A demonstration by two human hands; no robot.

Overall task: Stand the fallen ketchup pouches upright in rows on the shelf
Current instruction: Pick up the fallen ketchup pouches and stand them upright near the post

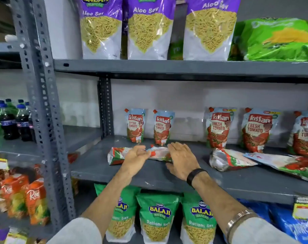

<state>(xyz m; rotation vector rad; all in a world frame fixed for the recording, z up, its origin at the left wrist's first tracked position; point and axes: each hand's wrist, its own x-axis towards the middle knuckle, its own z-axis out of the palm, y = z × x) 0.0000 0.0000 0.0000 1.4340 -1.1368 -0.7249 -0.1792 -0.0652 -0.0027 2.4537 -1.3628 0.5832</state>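
Head view, near to far. Bottom shelf closest: green Balaji Wafers packs labelled "Ratlami Sev"; blue packs to their right, writing too blurred to read. Left bay: orange juice cartons, logo partly readable as "Re…".

Both forearms reach over the grey middle shelf. Right wrist carries a black band, with a metal bangle further up the arm. Left hand and right hand have fingers spread and loose, gripping nothing. They flank a fallen ketchup pouch lying flat near the shelf front; left fingertips at or touching it, right hand over its right end, actual contact unclear.

Further right, two more fallen pouches lie on their sides, overlapping.

Back row: five upright Kissan pouches, "Fresh Tomato" readable, with a gap after the second.

Left bay, far: dark cola bottles with blue caps.

Top shelf: purple Balaji Wafers "Aloo Sev" packs; green bags at right, print unreadable.
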